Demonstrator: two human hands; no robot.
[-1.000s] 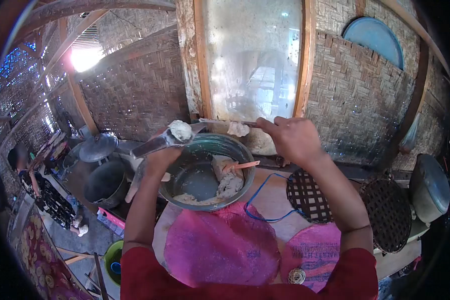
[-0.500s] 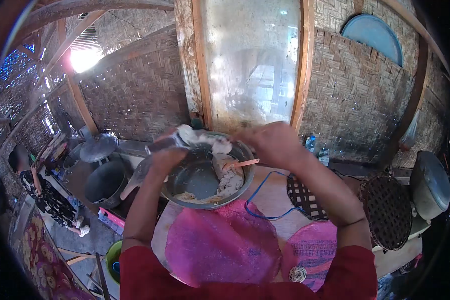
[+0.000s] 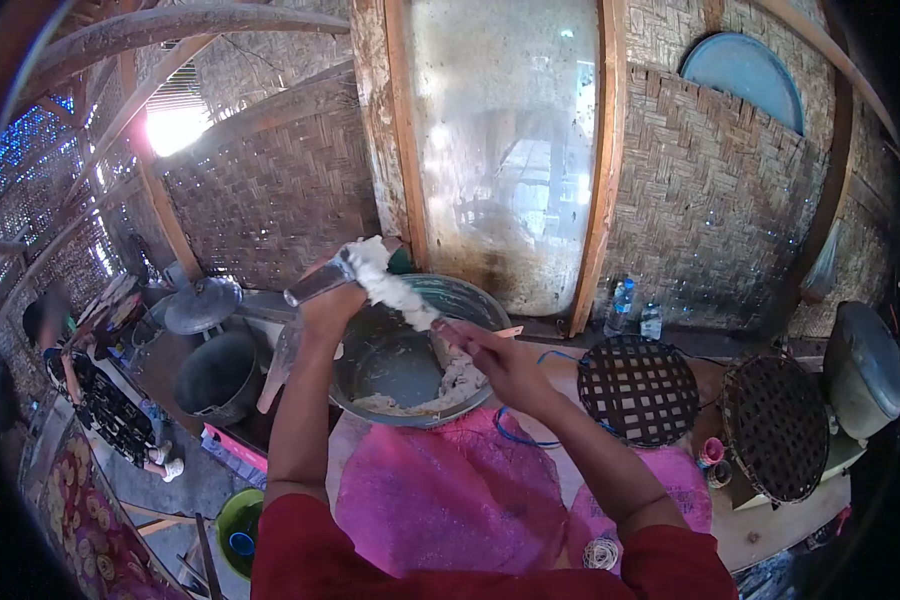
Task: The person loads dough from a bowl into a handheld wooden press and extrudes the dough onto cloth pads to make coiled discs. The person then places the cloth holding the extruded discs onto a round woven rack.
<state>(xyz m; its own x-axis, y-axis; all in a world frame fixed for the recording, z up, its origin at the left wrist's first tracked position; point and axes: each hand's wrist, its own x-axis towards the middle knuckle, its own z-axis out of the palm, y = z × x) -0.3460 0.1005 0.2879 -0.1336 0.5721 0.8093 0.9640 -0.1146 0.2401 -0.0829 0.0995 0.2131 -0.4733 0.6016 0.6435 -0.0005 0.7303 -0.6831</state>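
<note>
My left hand (image 3: 332,305) is wrapped around a metal cylinder (image 3: 312,284), held tilted above the left rim of a wide metal basin (image 3: 385,366). Pale sticky dough (image 3: 388,287) is heaped at the cylinder's upper end and runs in a strip down to my right fingers. My right hand (image 3: 490,358) is closed at the strip's lower end, over the basin; whether a tool lies under the dough there is hidden. More dough (image 3: 460,380) lies along the basin's right side and bottom. Beside my right hand, the end of a flat orange-brown handle (image 3: 510,332) sticks out.
A pink sack cloth (image 3: 450,490) lies in front of the basin. Woven trays (image 3: 638,390) and a large pot (image 3: 863,370) stand right, bottles (image 3: 622,305) behind. A dark pot (image 3: 215,375) stands left. A person (image 3: 95,390) is farther left, near a green bucket (image 3: 238,530).
My right hand has moved down and left, and the strip of dough now slopes more steeply. My left hand and the cylinder have shifted slightly. The woven tray at right is more visible.
</note>
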